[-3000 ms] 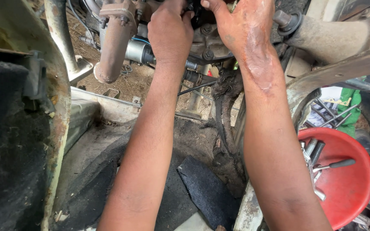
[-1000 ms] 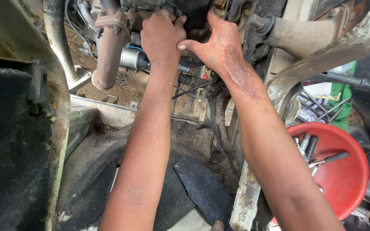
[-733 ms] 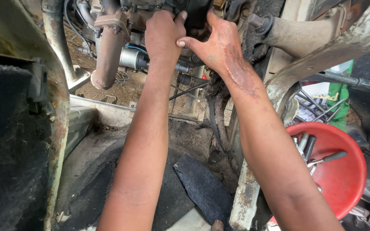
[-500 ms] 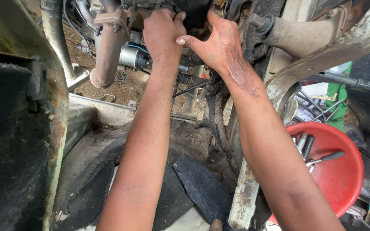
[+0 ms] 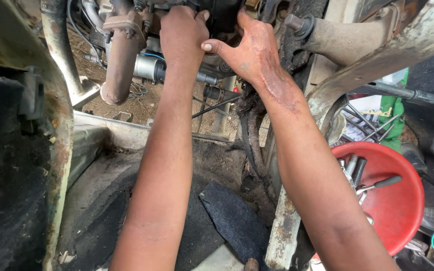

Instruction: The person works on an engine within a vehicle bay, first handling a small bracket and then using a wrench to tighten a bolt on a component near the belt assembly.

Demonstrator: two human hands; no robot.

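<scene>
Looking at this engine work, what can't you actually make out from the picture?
Head view only:
- What the left hand grips: its fingers curl behind the dark engine part.
- The right hand fingertips: cut off by the top edge.
- Tools in the red bowl: partly hidden by the right forearm.
- The rusty pipe upper end: out of frame.

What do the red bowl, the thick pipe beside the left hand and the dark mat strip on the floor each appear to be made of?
Red bowl: probably plastic, smooth and evenly coloured.
Thick pipe: metal, judging by its brown rust.
Mat strip: likely carpet or felt; dark fuzzy surface.
</scene>
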